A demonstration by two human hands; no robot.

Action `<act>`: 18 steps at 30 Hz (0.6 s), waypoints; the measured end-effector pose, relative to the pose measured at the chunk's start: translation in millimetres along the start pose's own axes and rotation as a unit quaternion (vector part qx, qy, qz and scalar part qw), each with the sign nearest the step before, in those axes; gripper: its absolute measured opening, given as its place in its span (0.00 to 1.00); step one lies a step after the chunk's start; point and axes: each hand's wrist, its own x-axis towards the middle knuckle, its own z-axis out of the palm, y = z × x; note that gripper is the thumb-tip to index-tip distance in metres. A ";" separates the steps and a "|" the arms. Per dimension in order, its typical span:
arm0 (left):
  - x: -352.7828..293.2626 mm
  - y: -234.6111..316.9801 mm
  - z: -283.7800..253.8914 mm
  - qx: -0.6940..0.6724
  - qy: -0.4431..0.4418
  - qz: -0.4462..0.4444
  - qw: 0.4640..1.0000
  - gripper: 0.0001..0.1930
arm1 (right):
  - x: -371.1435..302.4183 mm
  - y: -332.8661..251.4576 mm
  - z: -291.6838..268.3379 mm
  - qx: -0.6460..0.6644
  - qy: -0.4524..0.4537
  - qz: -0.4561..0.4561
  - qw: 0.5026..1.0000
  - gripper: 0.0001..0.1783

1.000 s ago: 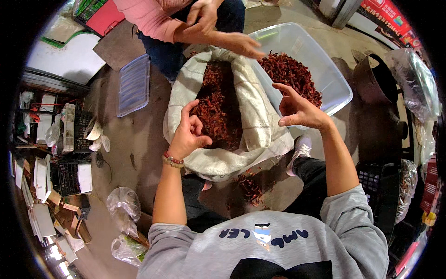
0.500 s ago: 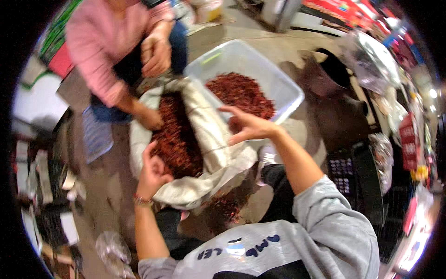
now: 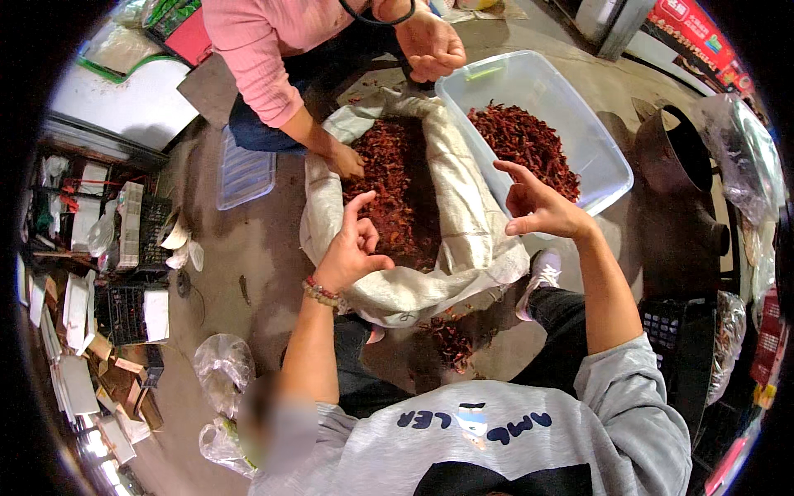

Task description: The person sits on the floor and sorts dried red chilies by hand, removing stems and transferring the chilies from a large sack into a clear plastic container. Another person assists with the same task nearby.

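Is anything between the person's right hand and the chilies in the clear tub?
Nothing visible. The right hand hovers open at the near rim of the tub, apart from the chilies. The sack lies to its left, and the other person's hand is beyond the tub's far end.

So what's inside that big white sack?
The white sack is full of dried red chillies. A co-worker's hand digs into them, and the person's left hand hovers over its near edge. What lies deeper down is covered by the top chillies.
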 end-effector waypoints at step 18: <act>5.0 -4.0 5.9 -0.003 -0.012 0.017 1.000 0.58 | 2.3 0.9 -0.3 -0.016 -0.013 0.021 1.000 0.58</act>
